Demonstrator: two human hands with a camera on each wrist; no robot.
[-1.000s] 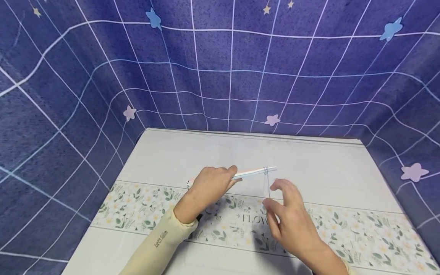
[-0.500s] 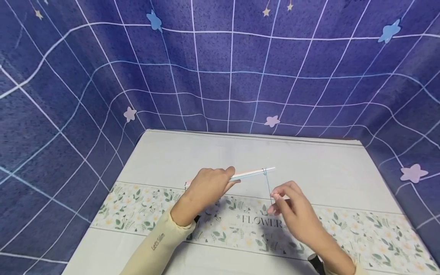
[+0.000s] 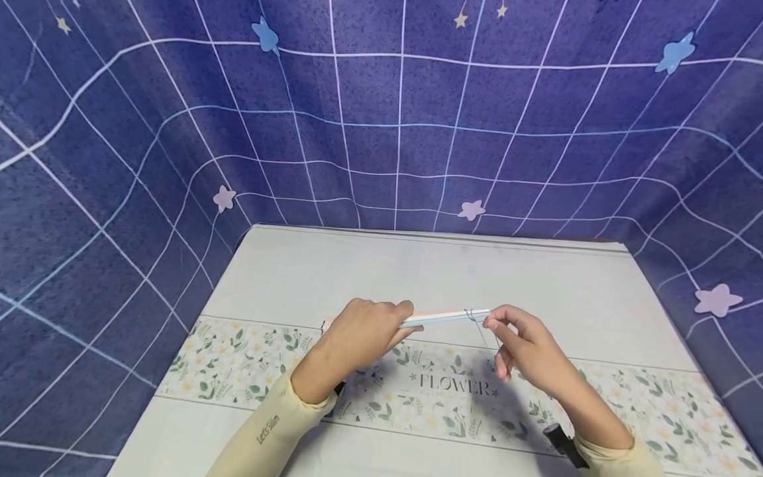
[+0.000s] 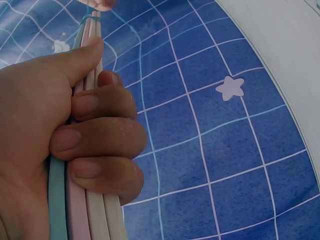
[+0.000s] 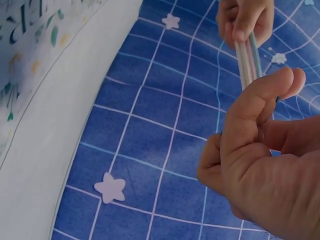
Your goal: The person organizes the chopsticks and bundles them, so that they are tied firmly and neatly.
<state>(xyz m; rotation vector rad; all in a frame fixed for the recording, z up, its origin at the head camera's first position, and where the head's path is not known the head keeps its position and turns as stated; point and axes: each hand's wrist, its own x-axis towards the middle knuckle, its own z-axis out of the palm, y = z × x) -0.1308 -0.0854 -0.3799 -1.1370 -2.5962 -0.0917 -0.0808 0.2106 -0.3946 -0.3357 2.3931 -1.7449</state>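
Observation:
My left hand grips a bundle of slim pastel sticks, fingers curled round them in the left wrist view. Blue, pink and cream sticks lie side by side there. Near the bundle's right end, a thin blue string loops around it. My right hand is at that end, thumb and index finger pinching the string, part of which slants down toward the lower fingers. In the right wrist view, the right hand hides the bundle's tip and most of the string.
A white table cover with a floral band and printed lettering lies under both hands. Behind and at the sides hangs a blue curtain with a grid and star shapes. A dark wrist strap piece shows by the right sleeve.
My right hand has risen from below the string to the bundle's right end, its fingers closing together. The bundle's right end has dropped slightly, and the left hand keeps its grip.

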